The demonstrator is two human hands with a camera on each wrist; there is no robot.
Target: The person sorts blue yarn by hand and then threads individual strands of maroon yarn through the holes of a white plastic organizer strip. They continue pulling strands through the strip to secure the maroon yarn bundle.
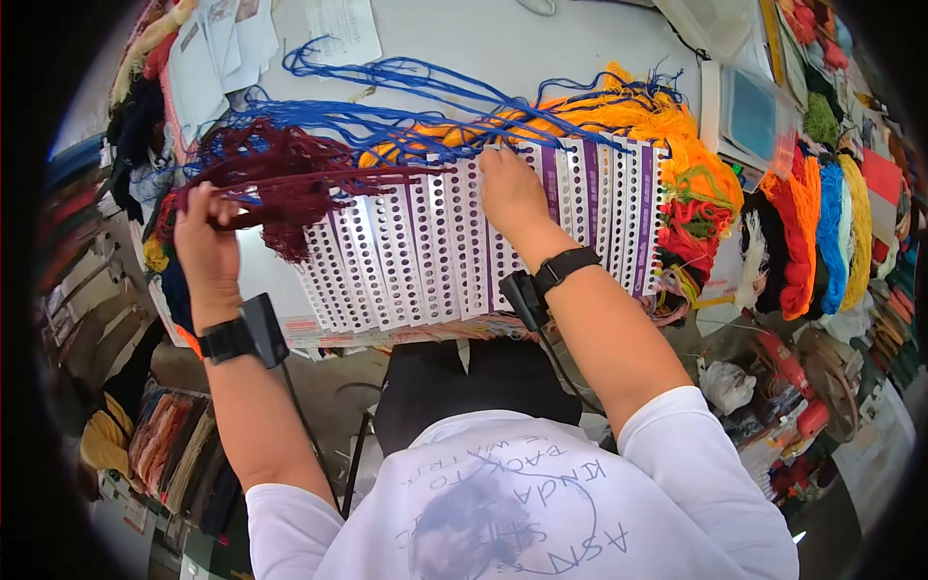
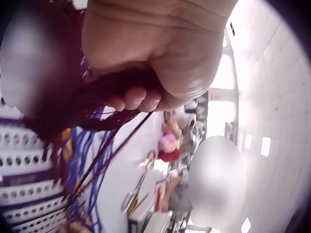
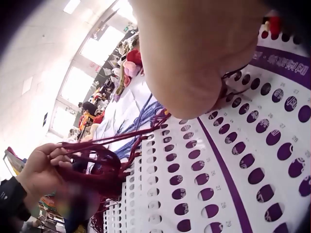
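Observation:
My left hand grips a maroon yarn hank at the left end of a row of punched cards. Curled fingertips show around the hank in the left wrist view. A few maroon strands stretch from it toward my right hand, which pinches them at the cards' far edge; its fingertips are largely hidden in the right wrist view. The white and purple cards overlap side by side, with rows of round holes. Loose maroon ends hang over the cards' left side.
Blue yarn strands and orange yarn lie behind the cards. Red and green yarn is bunched at their right end. Papers lie at the back, a clear plastic box at the right. Coloured hanks hang beyond.

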